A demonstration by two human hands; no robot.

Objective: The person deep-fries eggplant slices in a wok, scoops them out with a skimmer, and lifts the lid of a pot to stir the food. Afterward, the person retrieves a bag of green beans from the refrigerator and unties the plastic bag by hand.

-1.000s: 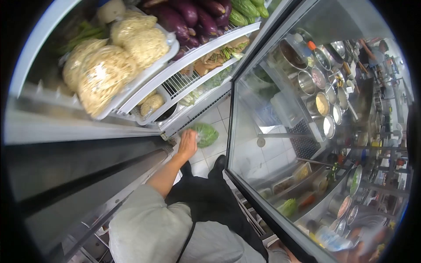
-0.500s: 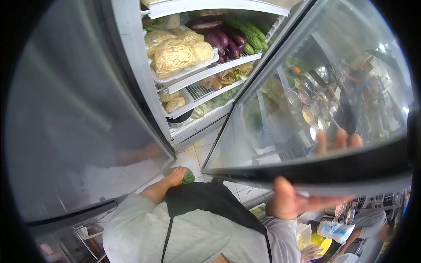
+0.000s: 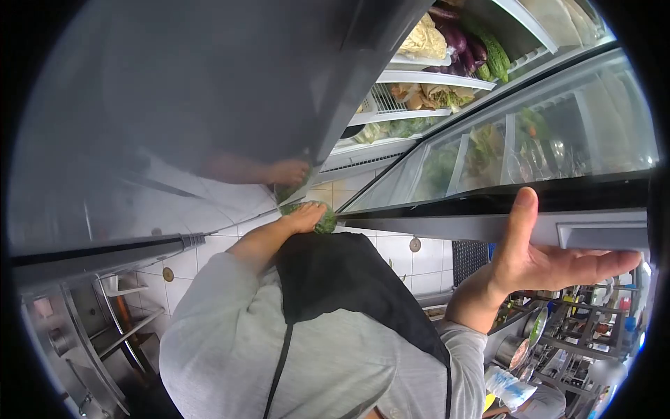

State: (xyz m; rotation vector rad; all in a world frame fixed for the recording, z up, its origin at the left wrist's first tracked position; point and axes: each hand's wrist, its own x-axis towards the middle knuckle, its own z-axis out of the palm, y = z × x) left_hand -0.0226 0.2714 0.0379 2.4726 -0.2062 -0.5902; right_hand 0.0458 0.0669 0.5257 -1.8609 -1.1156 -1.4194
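Bagged greens: the rounded, clear plastic bag of leafy greens (image 3: 326, 221) sits low in front of the black apron (image 3: 335, 272), over the white tiled floor (image 3: 394, 250).
Left hand: from where I stand, the left hand (image 3: 306, 215) is grasping the bag from above.
Right hand: the right hand (image 3: 534, 269) is unclenched, thumb against the black-and-grey framed glass door (image 3: 447, 225), fingers stretched along its edge.
Door handling: I'd say steady pressure near that outer edge suits it best, with the fingertips clear of the frame's closing side.
Bag handling: a gentle hold should spare the leaves; the bag wants room from the glass door and the glossy dark-grey door panel (image 3: 174, 91).
Shelves: long purple eggplants (image 3: 457, 42) lie beside bumpy green gourds (image 3: 497, 59).
Writing: the white plastic bag with blue print (image 3: 509, 388) is too small to read; I can make out no brand.
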